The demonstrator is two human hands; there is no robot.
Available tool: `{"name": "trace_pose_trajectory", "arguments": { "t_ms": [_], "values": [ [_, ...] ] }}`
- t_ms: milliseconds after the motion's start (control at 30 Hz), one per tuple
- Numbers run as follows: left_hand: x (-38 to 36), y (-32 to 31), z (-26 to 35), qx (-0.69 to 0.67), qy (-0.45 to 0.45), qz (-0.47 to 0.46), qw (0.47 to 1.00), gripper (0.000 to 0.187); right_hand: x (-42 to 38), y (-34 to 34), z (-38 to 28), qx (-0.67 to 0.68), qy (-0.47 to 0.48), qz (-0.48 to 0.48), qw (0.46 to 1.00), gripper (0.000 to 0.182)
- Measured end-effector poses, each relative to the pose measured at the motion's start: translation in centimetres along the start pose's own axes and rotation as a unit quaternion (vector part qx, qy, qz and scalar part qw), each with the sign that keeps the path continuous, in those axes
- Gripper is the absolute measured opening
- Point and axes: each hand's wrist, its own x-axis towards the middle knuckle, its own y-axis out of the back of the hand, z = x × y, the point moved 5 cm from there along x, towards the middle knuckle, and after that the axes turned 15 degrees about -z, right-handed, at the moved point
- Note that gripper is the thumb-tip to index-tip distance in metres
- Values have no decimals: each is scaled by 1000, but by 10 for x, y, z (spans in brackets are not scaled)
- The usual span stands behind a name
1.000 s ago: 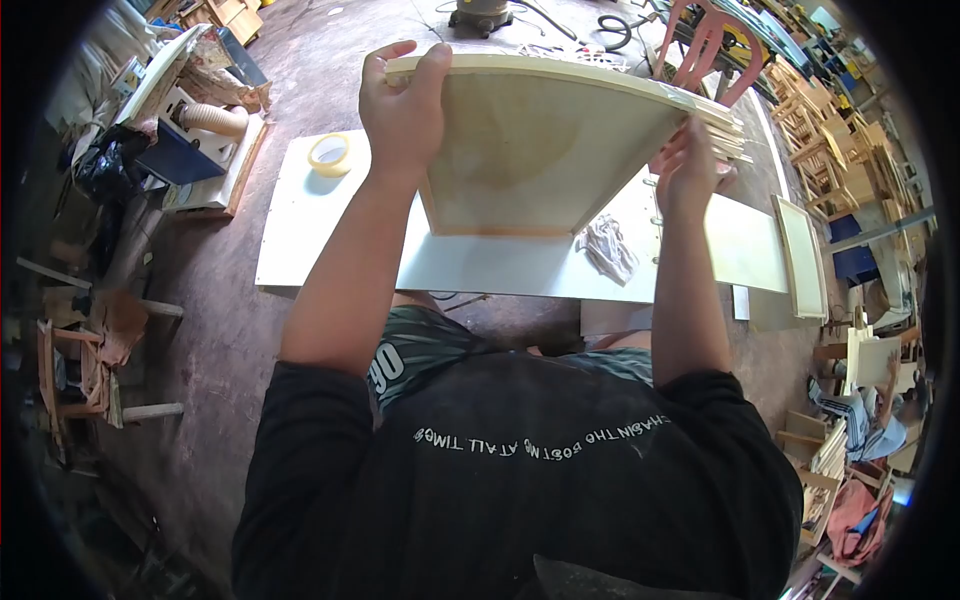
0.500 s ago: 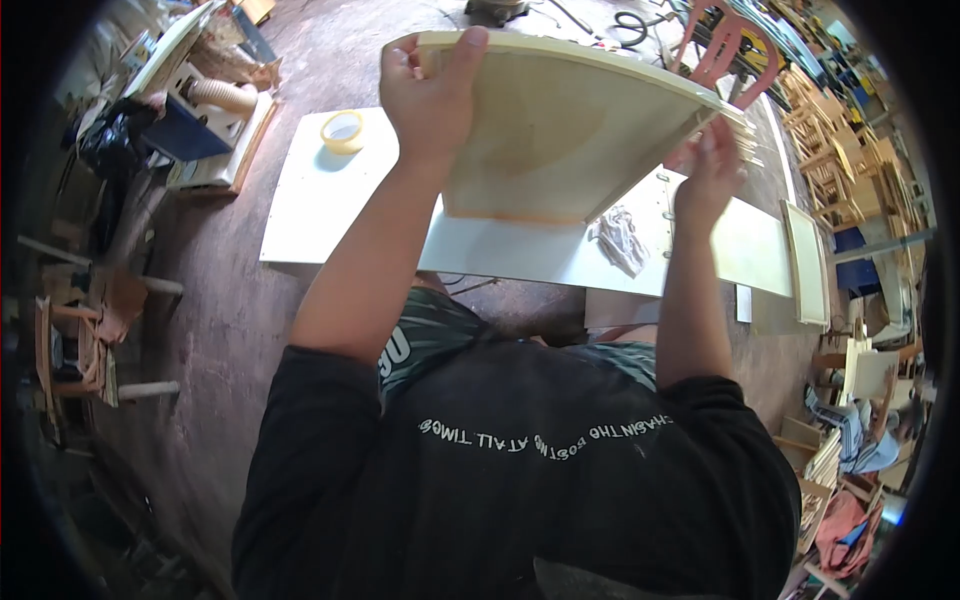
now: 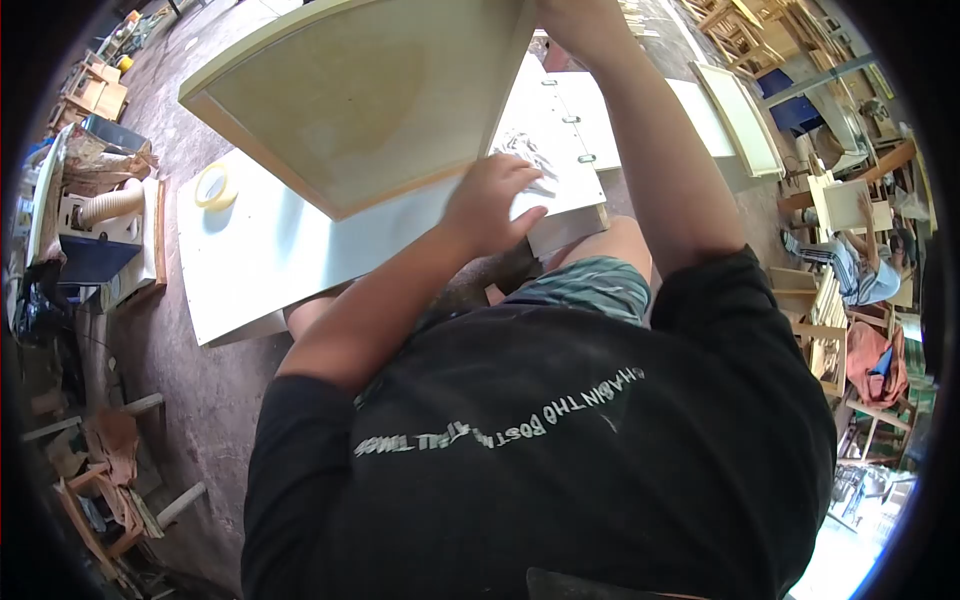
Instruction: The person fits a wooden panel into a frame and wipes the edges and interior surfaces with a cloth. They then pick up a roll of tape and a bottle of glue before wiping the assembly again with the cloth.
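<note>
A framed wooden panel [image 3: 375,110], pale with a darker stained patch, stands tilted over the white board. At its upper right corner, my right hand [image 3: 580,28] is closed on the frame, its fingertips partly cut off by the top of the view. My left hand [image 3: 492,203] has its fingers apart, close by the panel's lower right corner. Just beyond those fingers, a crumpled whitish cloth [image 3: 528,160] lies on the white board [image 3: 290,265].
A roll of yellowish tape [image 3: 215,188] sits at the board's left. Metal hinges [image 3: 571,120] line a seam on the right. Another framed panel [image 3: 738,120] leans at the far right end. A machine with a ribbed hose [image 3: 112,205] stands left; a person [image 3: 868,275] is at the right.
My left hand has let go of the panel's upper left edge and come down towards the cloth. The panel has turned and shifted left in view; my right hand has risen with its corner.
</note>
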Motion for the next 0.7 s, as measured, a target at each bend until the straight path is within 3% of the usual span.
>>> {"name": "trace_pose_trajectory", "arguments": {
  "t_ms": [33, 67, 100, 200, 333, 467, 567, 600, 700],
  "values": [
    [21, -34, -23, 24, -38, -61, 997, 58, 5, -4, -3, -5, 4, -16, 1000, 40],
    [41, -60, -34, 110, 23, -102, 988, 69, 8, -5, -4, -11, -11, -33, 999, 41],
    [58, -80, -45, 191, 86, -143, 967, 80, 4, -7, -7, -6, 24, 13, 1000, 39],
    [73, -105, -91, 198, 326, -261, 887, 84, 2, -7, -6, 38, 28, -1, 999, 36],
    [70, -137, -124, 193, 280, -219, 914, 59, -7, -10, -3, 72, -2, -1, 997, 35],
    [71, -122, -120, 110, 262, -288, 914, 59, -9, -13, -9, 136, -29, 7, 990, 34],
    [71, -117, -111, 130, 203, -294, 925, 66, -7, -14, -3, 126, -9, 17, 992, 33],
    [73, -115, -108, 108, 211, -310, 921, 75, -8, -13, -4, 121, -23, 18, 992, 33],
    [78, -109, -97, 125, 232, -353, 898, 75, -9, -12, 2, 128, -35, 11, 991, 34]
  ]
}}
